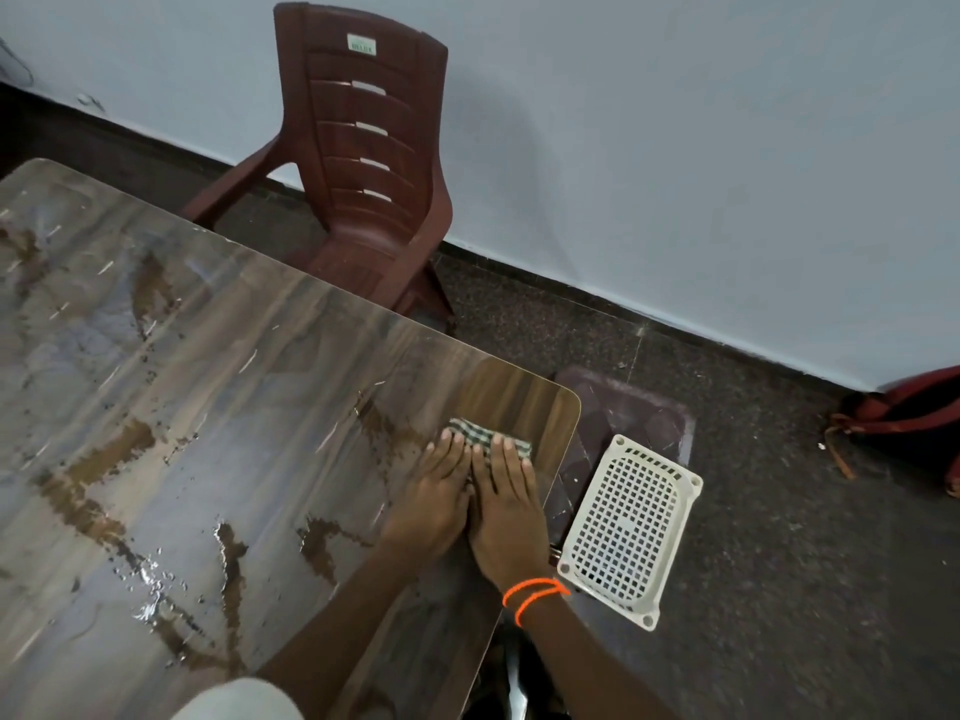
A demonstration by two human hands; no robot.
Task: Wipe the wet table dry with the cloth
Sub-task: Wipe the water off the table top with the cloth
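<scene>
A pale blue wall (675,148) fills the top of the frame, meeting a dark speckled stone floor (779,511) along a black skirting line. A maroon plastic chair (363,163) stands at upper centre — slatted back, facing the wall. A dark red bag (909,413) lies at the right edge.

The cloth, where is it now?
The cloth lies near the table's far right corner, pressed under both hands.

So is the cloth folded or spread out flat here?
Folded: the checked cloth is a small pad under both flat hands, left and right.
</scene>
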